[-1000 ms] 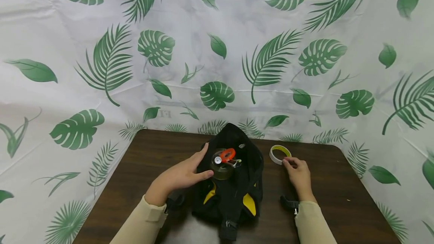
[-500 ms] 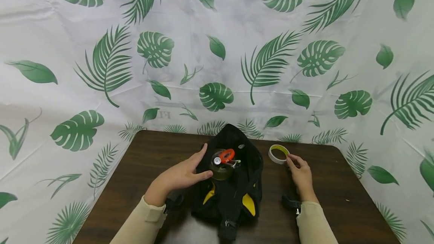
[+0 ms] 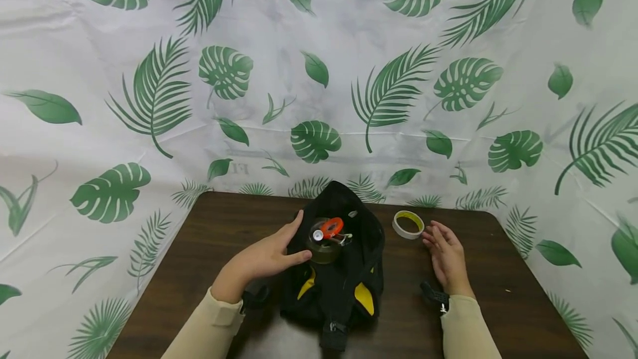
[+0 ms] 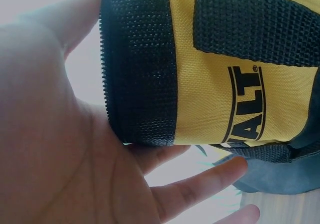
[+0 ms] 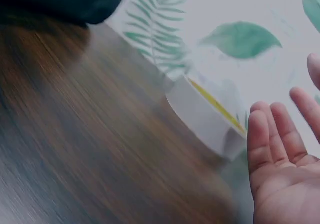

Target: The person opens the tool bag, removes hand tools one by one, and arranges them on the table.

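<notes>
A black and yellow fabric tool bag [image 3: 329, 292] stands in the middle of the table. My left hand [image 3: 269, 259] rests against its left side, fingers mostly straight, thumb reaching over the front rim. The left wrist view shows the zipped edge of the bag [image 4: 140, 74] lying by the palm. Inside the bag are a brownish clear tape roll [image 3: 324, 255], an orange disc-shaped item [image 3: 327, 232] and a small white-ended item [image 3: 318, 235]. A white masking tape roll [image 3: 408, 235] lies to the right of the bag. Beside it my right hand [image 3: 450, 259] has relaxed fingers, holding nothing.
The dark wooden table [image 3: 224, 215] ends at a leaf-printed cloth backdrop [image 3: 279, 71] just behind the bag. A black strap with a buckle [image 3: 336, 330] hangs down the bag's front, toward the near side.
My right hand has let go of the masking tape roll's edge and drawn slightly right, its fingers loosening. The tape roll stays on the table. My left hand keeps its place at the bag.
</notes>
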Available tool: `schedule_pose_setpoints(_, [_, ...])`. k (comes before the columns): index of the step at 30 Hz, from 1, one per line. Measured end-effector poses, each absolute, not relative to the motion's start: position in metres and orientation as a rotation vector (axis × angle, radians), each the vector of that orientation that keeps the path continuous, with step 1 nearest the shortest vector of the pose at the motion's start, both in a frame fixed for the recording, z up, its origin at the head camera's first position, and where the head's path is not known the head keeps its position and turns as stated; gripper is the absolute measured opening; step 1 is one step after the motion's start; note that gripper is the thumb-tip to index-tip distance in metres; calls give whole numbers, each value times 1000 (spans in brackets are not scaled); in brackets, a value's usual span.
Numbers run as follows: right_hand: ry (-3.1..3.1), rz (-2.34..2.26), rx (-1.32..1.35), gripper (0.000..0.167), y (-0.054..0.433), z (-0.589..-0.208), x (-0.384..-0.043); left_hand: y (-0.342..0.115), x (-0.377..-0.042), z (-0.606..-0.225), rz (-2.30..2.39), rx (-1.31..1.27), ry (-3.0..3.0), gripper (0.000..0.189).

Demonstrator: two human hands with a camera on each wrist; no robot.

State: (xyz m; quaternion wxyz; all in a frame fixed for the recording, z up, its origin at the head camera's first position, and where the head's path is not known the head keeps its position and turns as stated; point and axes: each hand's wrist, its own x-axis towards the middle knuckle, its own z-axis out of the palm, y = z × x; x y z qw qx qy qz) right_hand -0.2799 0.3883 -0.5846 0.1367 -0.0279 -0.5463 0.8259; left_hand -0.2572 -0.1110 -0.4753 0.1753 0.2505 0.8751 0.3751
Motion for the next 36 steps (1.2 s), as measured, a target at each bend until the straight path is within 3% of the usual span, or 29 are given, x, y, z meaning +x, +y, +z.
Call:
schedule_pose_setpoints(5, [-1519,2498,109,46,374,-567,-278,-109,-257,-476,1079,718,2466,104])
schedule_pose_setpoints(11, [-1577,2492,328,37,348,-517,-270,-107,-257,-478,1082,738,2457,104])
schedule_pose_setpoints(18, [-1943,2326,464,40,304,-455,-246,-108,-257,-477,1080,723,2456,104])
schedule_pose_setpoints(25, [-2236,2085,591,43,256,-423,-233,-110,-257,-477,1072,719,2461,105])
schedule_pose_setpoints(30, [-2536,1863,620,51,223,-404,-243,-112,-258,-475,1063,721,2472,104])
schedule_pose_setpoints(36, [-2812,1650,589,50,192,-393,-269,-114,-259,-474,1063,721,2467,104])
